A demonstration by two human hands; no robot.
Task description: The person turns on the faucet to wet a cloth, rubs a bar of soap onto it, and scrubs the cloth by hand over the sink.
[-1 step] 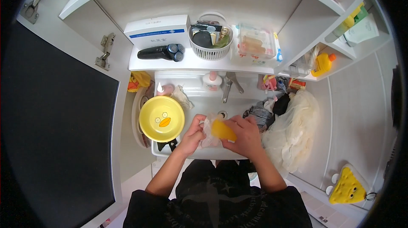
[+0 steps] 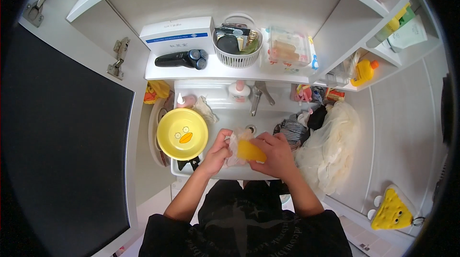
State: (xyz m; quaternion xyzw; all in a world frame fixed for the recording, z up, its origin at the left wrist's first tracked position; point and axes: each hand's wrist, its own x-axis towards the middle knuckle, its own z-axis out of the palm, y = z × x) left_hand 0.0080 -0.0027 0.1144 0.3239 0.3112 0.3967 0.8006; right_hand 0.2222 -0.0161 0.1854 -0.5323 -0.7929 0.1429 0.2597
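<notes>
Over the front part of the white sink [image 2: 225, 124], my left hand [image 2: 216, 155] grips a thin, pale pinkish cloth [image 2: 235, 159], its fingers bent round the left side. My right hand [image 2: 275, 155] is closed round a yellow bar of soap [image 2: 250, 150] and presses it against the cloth. The bar's right end is hidden under my fingers. Just beyond the hands, the drain [image 2: 251, 128] shows in part. Left of my left hand stands a yellow basin [image 2: 179, 127] with a duck face inside.
Behind the sink rise a faucet [image 2: 258, 98] and a white pump bottle [image 2: 238, 91]. A heap of cream tulle [image 2: 333, 149] and dark clothes [image 2: 316, 118] lies at right. Above, a shelf holds a shaver [image 2: 179, 59] and a white basket [image 2: 237, 58]. An open cabinet door [image 2: 72, 137] stands left.
The soap has shifted slightly on the cloth and looks sharper now, with my right hand moving a little along with it. My left hand stays in place.
</notes>
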